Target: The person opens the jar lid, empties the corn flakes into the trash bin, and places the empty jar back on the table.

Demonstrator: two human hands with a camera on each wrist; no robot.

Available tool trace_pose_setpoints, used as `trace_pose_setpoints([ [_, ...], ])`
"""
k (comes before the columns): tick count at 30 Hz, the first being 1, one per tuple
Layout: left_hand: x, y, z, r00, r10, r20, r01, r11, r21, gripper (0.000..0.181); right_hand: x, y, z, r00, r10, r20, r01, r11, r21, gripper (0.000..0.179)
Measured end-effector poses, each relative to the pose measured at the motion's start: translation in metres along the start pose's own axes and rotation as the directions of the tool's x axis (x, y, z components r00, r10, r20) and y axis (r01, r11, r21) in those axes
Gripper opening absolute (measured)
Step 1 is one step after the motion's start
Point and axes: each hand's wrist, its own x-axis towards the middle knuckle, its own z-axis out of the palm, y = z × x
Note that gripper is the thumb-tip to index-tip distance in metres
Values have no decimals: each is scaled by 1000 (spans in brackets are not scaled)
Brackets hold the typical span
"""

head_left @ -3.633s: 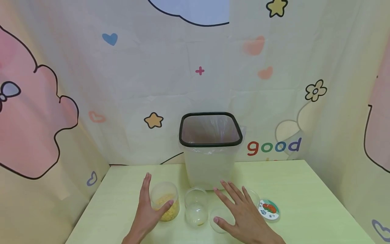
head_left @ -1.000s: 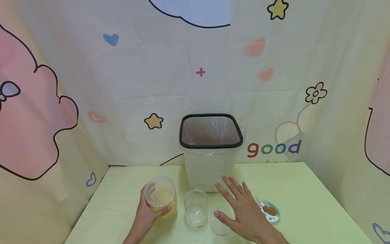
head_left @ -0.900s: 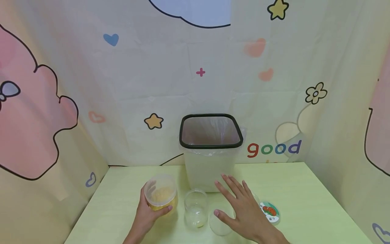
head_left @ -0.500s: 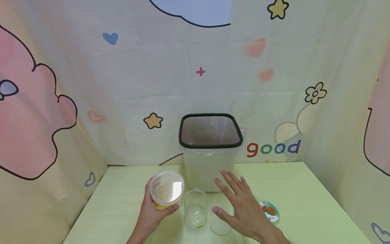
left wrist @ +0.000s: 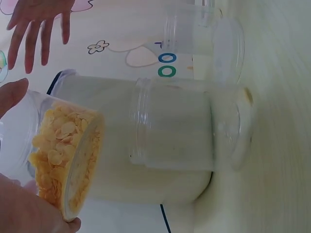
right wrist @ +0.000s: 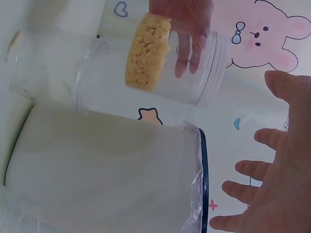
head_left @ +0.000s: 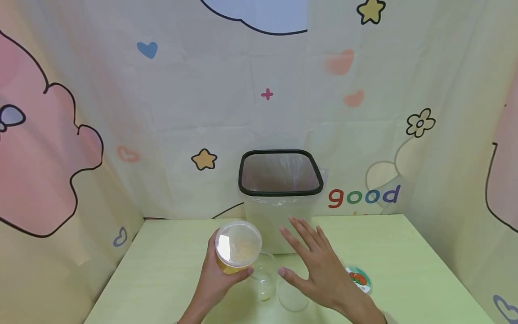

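Note:
My left hand (head_left: 216,279) grips a clear plastic jar around its side and holds it up off the table. Yellow flakes (left wrist: 58,145) lie in the bottom of this jar (head_left: 238,245). Its top shines with a reflection, as if covered by a clear lid. My right hand (head_left: 319,270) hovers to the right with fingers spread, touching nothing. Below and behind the held jar, a second clear jar (head_left: 265,288) stands on the table, partly hidden; the left wrist view shows this jar (left wrist: 180,126) more fully. A clear round disc (head_left: 293,298) lies between the hands.
A bin (head_left: 279,225) with a black rim and plastic liner stands at the back of the table (head_left: 404,270). A round lid with a red picture label (head_left: 359,279) lies beyond my right hand. Another clear jar (left wrist: 192,29) appears in the left wrist view. Printed cloth hangs around.
My left hand, earlier spread beside the jar of flakes, has taken hold of it, lifted it and carried it right, over the second jar. My right hand has shifted slightly up and left.

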Motion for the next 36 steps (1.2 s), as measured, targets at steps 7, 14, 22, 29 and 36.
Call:
trace_pose_setpoints([
  [7, 2, 4, 19, 997, 64, 35, -64, 998, 6, 112, 8, -5, -4, 1000, -4, -6, 4, 1000, 21, 74],
  [14, 2, 11, 38, 992, 107, 65, -109, 994, 29, 109, 14, -10, -6, 1000, -6, -7, 6, 999, 32, 74],
  [22, 0, 14, 52, 984, 156, 83, -164, 981, 102, 108, 17, -10, -4, 999, -32, -26, 33, 999, 36, 72],
  [29, -2, 18, 62, 970, 220, 102, -234, 959, 161, 105, 19, -10, -1, 998, -52, -37, 53, 998, 39, 71],
  [36, -3, 19, 70, 939, 334, 78, -343, 907, 246, 104, 18, -11, 1, 999, -31, -36, 33, 998, 54, 71],
])
